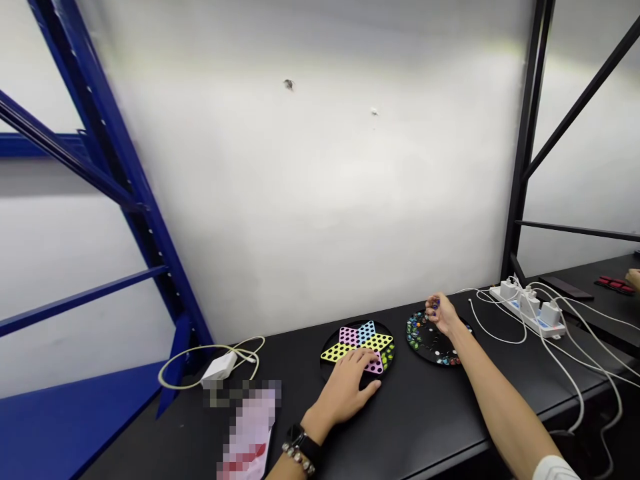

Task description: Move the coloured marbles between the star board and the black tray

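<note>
My left hand (349, 383) lies over the near part of a round Chinese checkers board (338, 351), fingers stretched out and thumb apart. The star on it is pink, blue and yellow with dark holes, and green marbles (387, 357) lie along its right edge. To the right is a round black tray (429, 343) with marbles of several colours around its rim. Above the tray's far side, my right hand (445, 316) is closed on a few dark blue marbles (435, 305). Their exact number is hidden by the fingers.
Right of the tray, a white power strip (540, 322) holds several plugs with trailing cables. At left lie a white adapter (220, 369) with a looped cable and a phone-like blurred thing (250, 427). A white wall (350, 200) stands behind, a blue metal frame (135, 200) at left.
</note>
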{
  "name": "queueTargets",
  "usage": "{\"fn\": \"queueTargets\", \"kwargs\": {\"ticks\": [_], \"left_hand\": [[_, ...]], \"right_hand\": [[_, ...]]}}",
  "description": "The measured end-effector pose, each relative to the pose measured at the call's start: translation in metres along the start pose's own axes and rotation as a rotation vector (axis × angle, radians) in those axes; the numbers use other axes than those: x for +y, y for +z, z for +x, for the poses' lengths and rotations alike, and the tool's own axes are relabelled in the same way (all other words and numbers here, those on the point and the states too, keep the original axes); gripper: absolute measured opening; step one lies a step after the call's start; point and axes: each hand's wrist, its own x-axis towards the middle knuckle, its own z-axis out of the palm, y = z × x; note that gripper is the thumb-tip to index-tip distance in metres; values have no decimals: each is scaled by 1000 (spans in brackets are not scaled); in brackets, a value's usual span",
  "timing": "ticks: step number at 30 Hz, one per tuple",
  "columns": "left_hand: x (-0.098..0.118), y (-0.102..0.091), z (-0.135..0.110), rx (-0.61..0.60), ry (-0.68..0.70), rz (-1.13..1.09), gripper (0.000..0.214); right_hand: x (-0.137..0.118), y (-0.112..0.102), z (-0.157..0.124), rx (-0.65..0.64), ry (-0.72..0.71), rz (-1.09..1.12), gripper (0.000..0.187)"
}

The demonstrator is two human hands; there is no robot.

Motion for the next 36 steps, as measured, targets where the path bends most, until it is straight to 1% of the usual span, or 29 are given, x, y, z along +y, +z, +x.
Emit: {"fn": "queueTargets", "kwargs": {"ticks": [1, 2, 5, 7, 8, 10, 12, 15, 17, 18, 20, 22, 24, 25, 26, 27, 29, 31, 33, 34, 36], "left_hand": [[0, 0, 0, -1, -3, 2, 39], [-1, 0, 0, 0, -5, 4, 39], [-1, 0, 0, 11, 8, 10, 39], [-1, 0, -1, 16, 17, 11, 39], [0, 0, -1, 17, 17, 9, 38], [0, 0, 0, 11, 13, 6, 37], [1, -1, 0, 2, 6, 4, 38], [0, 0, 0, -2, 0, 4, 39], [-1, 1, 0, 3, 5, 2, 39], [-1, 1, 0, 4, 9, 0, 39], [-1, 1, 0, 1, 9, -4, 38], [0, 0, 0, -8, 0, -4, 38], [2, 0, 0, -14, -6, 0, 38], [2, -1, 0, -14, -6, 1, 38], [3, -1, 0, -12, -5, 2, 38], [3, -1, 0, -7, -4, 1, 38], [3, -2, -1, 2, 1, -2, 38], [2, -2, -1, 7, 7, -4, 38], [2, -2, 0, 6, 10, -3, 38], [2, -1, 0, 4, 10, -3, 37], [1, -1, 0, 2, 10, -4, 37]], "right_hand": [[3, 1, -1, 5, -11, -74, 18], [7, 3, -3, 15, -47, -229, 19], [21, 9, -9, -8, -182, -785, 20], [27, 12, -12, -24, -249, -1163, 17], [28, 13, -14, -22, -258, -1276, 16], [28, 13, -16, -16, -254, -1402, 18], [27, 12, -16, -19, -248, -1452, 19], [27, 10, -15, -48, -234, -1464, 16], [26, 9, -13, -63, -234, -1418, 16], [25, 8, -12, -72, -234, -1355, 17], [20, 7, -11, -106, -221, -1102, 25], [10, 4, -9, -136, -204, -711, 32], [-2, -1, -7, -134, -195, -332, 33], [-7, -4, -6, -115, -193, -204, 32], [-11, -7, -5, -73, -190, -150, 30], [-13, -11, -4, -11, -186, -161, 27], [-12, -17, -3, 131, -177, -275, 24], [-7, -21, -4, 248, -194, -462, 24], [-3, -24, -7, 326, -226, -750, 25], [-2, -24, -8, 363, -232, -935, 24], [0, -22, -12, 404, -207, -1267, 26]]}}
